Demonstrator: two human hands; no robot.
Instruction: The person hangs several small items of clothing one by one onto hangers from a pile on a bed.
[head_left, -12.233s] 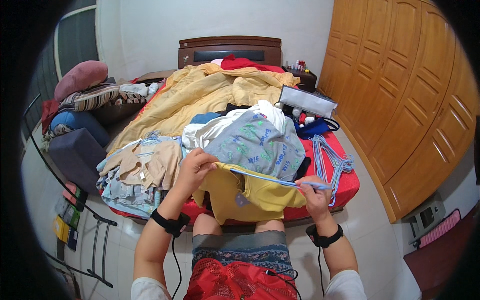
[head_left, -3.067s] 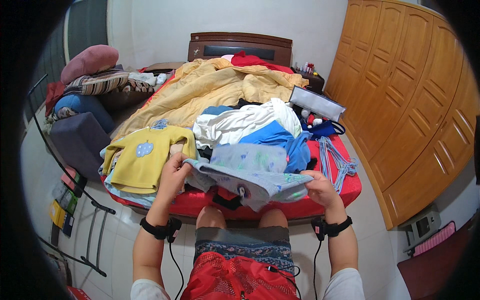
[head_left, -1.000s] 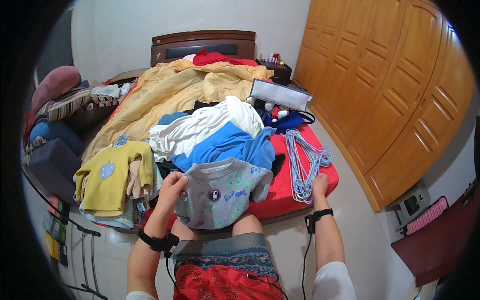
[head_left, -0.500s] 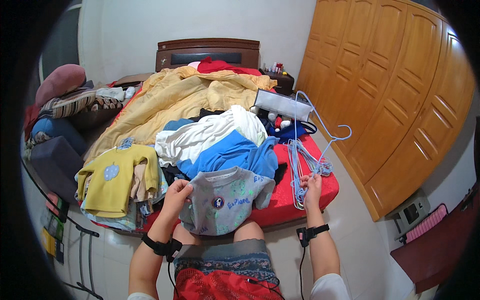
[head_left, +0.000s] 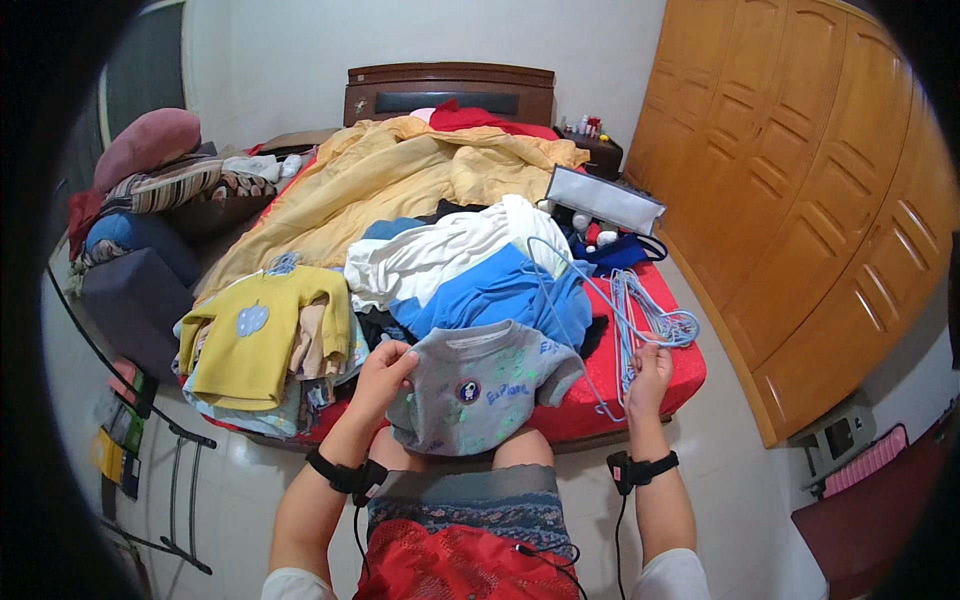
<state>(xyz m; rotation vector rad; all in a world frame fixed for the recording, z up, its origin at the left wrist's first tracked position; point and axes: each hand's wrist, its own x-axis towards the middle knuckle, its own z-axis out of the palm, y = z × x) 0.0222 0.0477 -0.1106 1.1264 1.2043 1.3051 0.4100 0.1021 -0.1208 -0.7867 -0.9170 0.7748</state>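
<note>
My left hand (head_left: 388,372) is closed on a small grey sweatshirt (head_left: 478,390) with a round badge and green and blue prints. The sweatshirt hangs spread out at the bed's near edge, above my knees. Pinched in my right hand (head_left: 650,375) is a light blue wire hanger (head_left: 583,268), which slants left across a blue garment (head_left: 500,295) beside the sweatshirt. Behind my right hand lies a bunch of wire hangers (head_left: 655,312) on the red sheet. To the left, a yellow top (head_left: 250,345) lies on a stack of clothes, with hanger hooks showing at its neck.
A heap of white clothing (head_left: 450,255) and a yellow quilt (head_left: 400,170) cover the bed. A grey-white box (head_left: 607,200) stands at its right side. Wooden wardrobes (head_left: 770,190) line the right wall. A dark metal rack (head_left: 182,490) stands on the floor at left.
The hanger in my right hand has swung left and down, from upright to slanting over the blue garment. My left hand still holds the sweatshirt. The whole view has shifted slightly.
</note>
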